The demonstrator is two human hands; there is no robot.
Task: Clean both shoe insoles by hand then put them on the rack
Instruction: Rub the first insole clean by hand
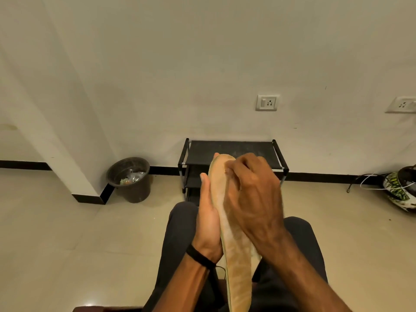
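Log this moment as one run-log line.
phase: cleaning | left hand: supports tan insole from behind | right hand: fingers curled, rubbing its top | black shoe rack: no insole visible

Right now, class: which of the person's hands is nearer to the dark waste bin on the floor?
Left. The left hand backs the insole on the side facing the bin; the right hand rubs the insole's face on the side away from it.

Left hand (208, 212) supports long tan fabric insole (234, 244) before black two-tier metal rack (231, 152); right hand (252, 194), fingers curled, presses on insole.
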